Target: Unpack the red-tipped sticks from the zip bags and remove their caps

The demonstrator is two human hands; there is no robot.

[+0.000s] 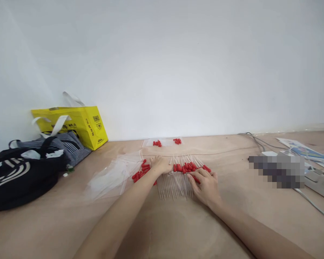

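A row of small red tube-like pieces lies across thin translucent sticks on the table. My left hand rests at the left end of this row, its fingers bent down and partly hidden behind the hand. At the row's right end is my right hand, with thumb and fingers closed around a red piece. More red pieces are heaped beside my left forearm, partly covered by it. Clear plastic bags lie flat to the left of that heap.
Near the wall, a clear bag bears two small clusters of red pieces. A yellow bag, a striped bag and a black bag stand at left. Papers, cables and a blurred-out item are at right.
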